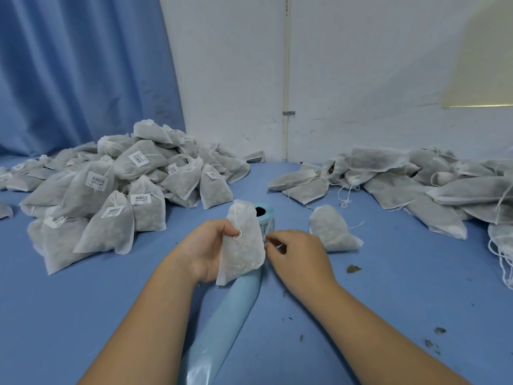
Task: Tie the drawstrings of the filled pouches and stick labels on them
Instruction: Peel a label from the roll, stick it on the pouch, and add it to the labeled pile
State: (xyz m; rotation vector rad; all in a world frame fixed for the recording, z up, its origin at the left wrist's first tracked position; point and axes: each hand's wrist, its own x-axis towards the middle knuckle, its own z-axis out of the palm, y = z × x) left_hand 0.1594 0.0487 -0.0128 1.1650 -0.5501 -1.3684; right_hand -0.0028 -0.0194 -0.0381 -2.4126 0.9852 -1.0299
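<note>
The glossy pale-blue backing strip (222, 315) lay nearest us. Our left hand (206, 250) gripped 1 filled white mesh pouch (243, 243) above it; our right hand (298, 252) curled at the blue label roll (265, 218), its hold unclear. Peeling slowly seemed wisest.

My left grip (208, 248) has a filled pouch (243, 245) held upright over the blue worktop (83, 315), and my right grip (299, 254) is curled at the label roll (267, 218) just behind it. Labelled pouches (111, 190) are heaped on the left, unlabelled pouches (416, 184) on the right, and the backing strip (230, 315) trails toward me.
</note>
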